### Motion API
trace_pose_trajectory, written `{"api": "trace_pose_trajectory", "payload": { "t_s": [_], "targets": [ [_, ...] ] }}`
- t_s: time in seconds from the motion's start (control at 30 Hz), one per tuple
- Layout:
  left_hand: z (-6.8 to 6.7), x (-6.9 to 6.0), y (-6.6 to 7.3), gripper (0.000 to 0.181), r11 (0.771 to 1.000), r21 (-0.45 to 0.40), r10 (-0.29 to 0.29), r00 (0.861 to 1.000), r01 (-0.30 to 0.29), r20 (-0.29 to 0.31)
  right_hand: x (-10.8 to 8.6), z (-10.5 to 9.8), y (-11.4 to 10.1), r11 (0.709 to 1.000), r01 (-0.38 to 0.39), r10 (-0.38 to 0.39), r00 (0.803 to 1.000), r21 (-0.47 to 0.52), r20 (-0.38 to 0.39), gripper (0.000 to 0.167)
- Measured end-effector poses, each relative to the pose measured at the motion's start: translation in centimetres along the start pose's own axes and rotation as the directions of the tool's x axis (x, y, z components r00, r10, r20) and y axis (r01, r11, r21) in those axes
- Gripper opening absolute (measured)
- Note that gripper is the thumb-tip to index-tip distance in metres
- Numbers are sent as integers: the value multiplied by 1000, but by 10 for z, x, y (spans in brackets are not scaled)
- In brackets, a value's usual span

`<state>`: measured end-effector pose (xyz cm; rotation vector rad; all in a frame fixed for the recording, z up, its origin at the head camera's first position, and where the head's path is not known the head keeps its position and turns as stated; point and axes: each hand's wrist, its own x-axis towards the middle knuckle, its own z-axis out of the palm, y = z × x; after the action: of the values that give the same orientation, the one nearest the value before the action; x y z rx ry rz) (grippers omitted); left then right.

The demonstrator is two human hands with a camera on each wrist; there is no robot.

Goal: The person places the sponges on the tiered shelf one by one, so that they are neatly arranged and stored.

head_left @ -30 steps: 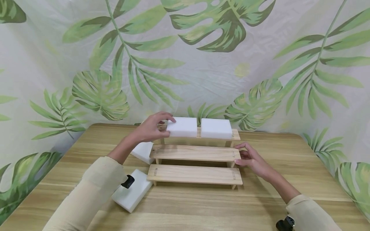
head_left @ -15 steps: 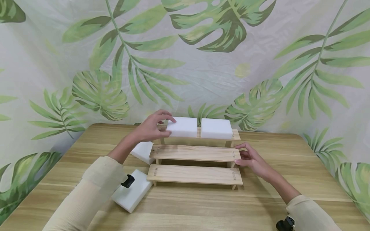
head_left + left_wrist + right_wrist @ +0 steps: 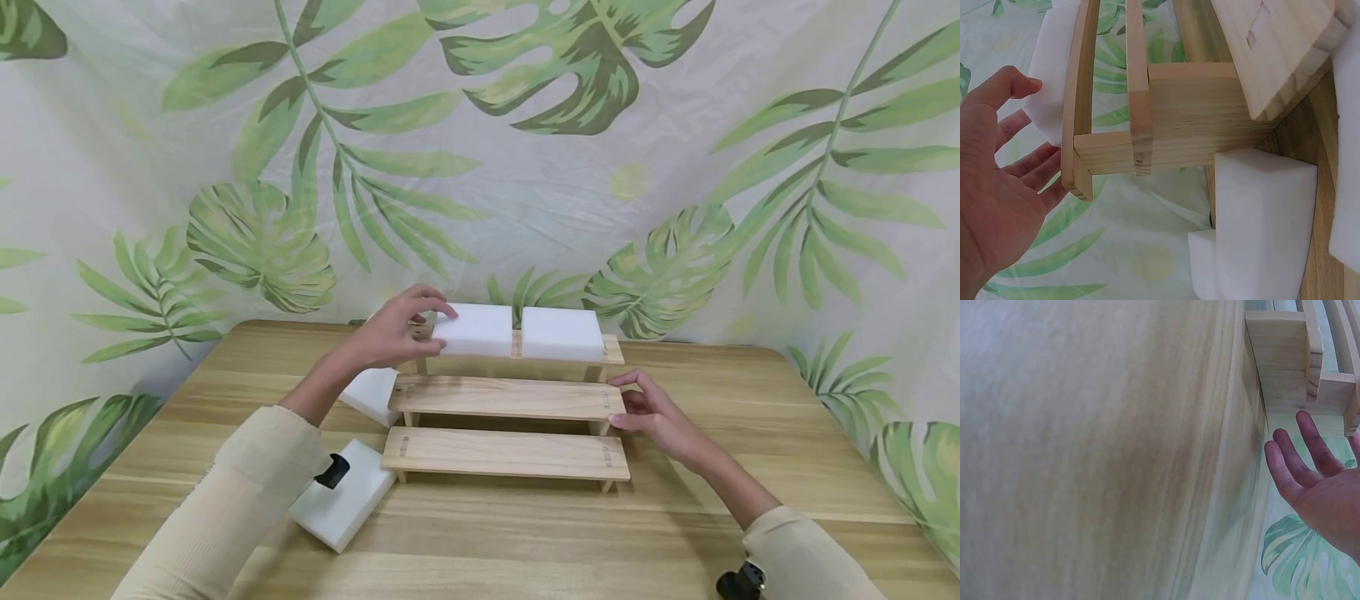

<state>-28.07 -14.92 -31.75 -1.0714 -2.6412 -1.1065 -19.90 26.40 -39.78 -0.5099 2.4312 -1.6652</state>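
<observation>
A three-step wooden display stand (image 3: 502, 397) sits on the table. On its top step lie two white foam blocks, a left one (image 3: 474, 329) and a right one (image 3: 562, 333), side by side with a narrow gap. My left hand (image 3: 393, 332) holds the left block by its left end, thumb at the front and index finger on top. In the left wrist view that hand's lower fingertips (image 3: 1038, 165) lie by the step's end. My right hand (image 3: 660, 421) grips the right end of the middle step between thumb and index finger; its other fingers (image 3: 1285, 462) extend loosely under the step.
Left of the stand, one white foam block (image 3: 345, 496) lies on the table (image 3: 525, 550), partly behind the left sleeve. Another foam block (image 3: 371, 393) lies farther back, partly hidden by the arm and stand. A leaf-patterned cloth (image 3: 540, 208) hangs behind the table.
</observation>
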Motion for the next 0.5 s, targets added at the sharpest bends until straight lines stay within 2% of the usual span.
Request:
{"api": "trace_pose_trajectory", "payload": {
  "t_s": [0.27,0.5],
  "targets": [
    [-3,-3,-3,36,1000,-9,1,1000,-1,4,0,0,-1,1000,4,-4,1000,2,1,49],
    [-11,-12,-6,42,1000,8,8,1000,-8,-27,0,0,-1,1000,2,-2,1000,-1,1,50]
  ]
}}
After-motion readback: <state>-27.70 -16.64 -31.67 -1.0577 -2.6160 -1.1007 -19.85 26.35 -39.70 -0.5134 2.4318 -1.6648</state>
